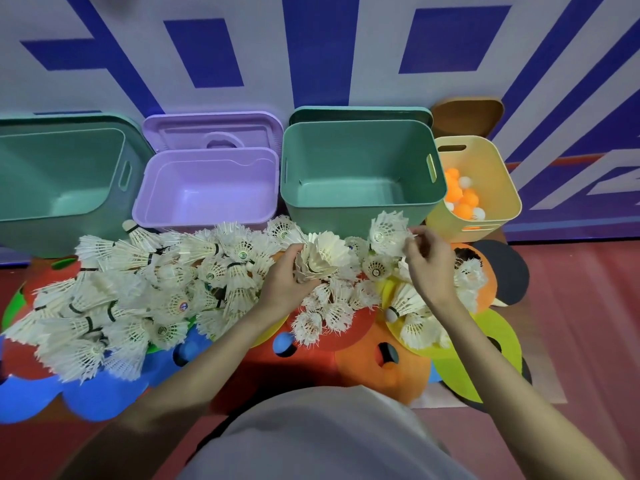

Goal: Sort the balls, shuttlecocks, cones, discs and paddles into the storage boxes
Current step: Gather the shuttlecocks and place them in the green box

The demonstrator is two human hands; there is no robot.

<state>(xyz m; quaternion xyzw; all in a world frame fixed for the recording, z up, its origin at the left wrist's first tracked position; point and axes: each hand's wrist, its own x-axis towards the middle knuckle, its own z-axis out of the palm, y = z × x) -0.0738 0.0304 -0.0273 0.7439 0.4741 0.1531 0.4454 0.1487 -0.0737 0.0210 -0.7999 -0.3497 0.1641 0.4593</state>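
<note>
1. Left hand (289, 277): fingers curled around a bunch of white shuttlecocks (320, 258), gripped at the far edge of the pile, just in front of the middle green box (360, 168).
2. Right hand (427, 258): thumb and fingertips pinch the feather skirt of a single shuttlecock (386, 233), held raised near the front wall of the same green box.
3. Shuttlecock pile (149, 292): a broad heap of white shuttlecocks spreads from the far left across to both hands, lying on top of flat coloured discs (381, 368) in blue, red, orange, yellow and green.
4. Storage boxes, left to right along the wall: a green box (59, 174), a purple box (207, 188) with its lid (214, 131) propped behind it, the middle green box, and a yellow box (481, 174).
5. Yellow box contents: orange and white balls (462, 195).
6. Paddles (505, 268): dark rounded faces lie just right of the right hand, partly covered by shuttlecocks and discs.
</note>
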